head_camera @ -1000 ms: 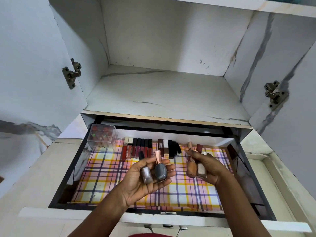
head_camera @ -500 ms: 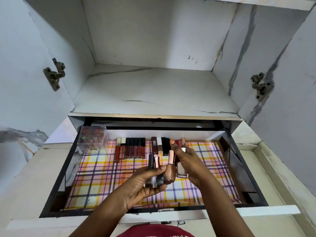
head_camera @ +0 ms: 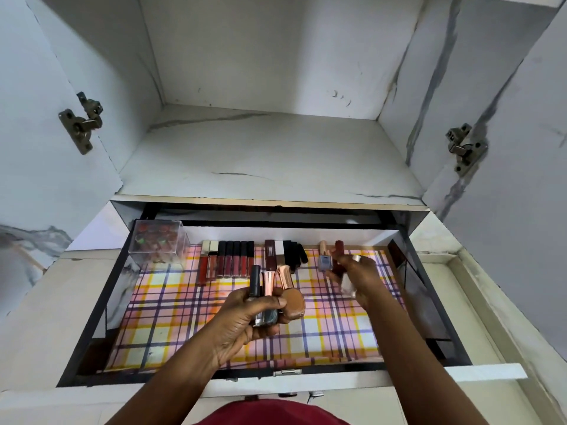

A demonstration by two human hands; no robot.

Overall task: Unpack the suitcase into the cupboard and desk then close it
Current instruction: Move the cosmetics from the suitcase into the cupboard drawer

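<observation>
I see the drawer point(head_camera: 101, 305) pulled open under the bare cupboard shelf point(head_camera: 276, 161), its floor covered by a checked liner point(head_camera: 184, 317). My left hand point(head_camera: 245, 317) is curled around three nail polish bottles point(head_camera: 276, 299), caps pointing away from me, above the middle of the liner. My right hand point(head_camera: 359, 277) hovers near the back right, blurred, fingers closed on a pale bottle point(head_camera: 348, 285). Just beside it a light blue bottle point(head_camera: 325, 260) stands upright. A row of lip gloss tubes point(head_camera: 233, 260) lines the back wall, and a clear box point(head_camera: 158, 242) sits in the back left corner.
</observation>
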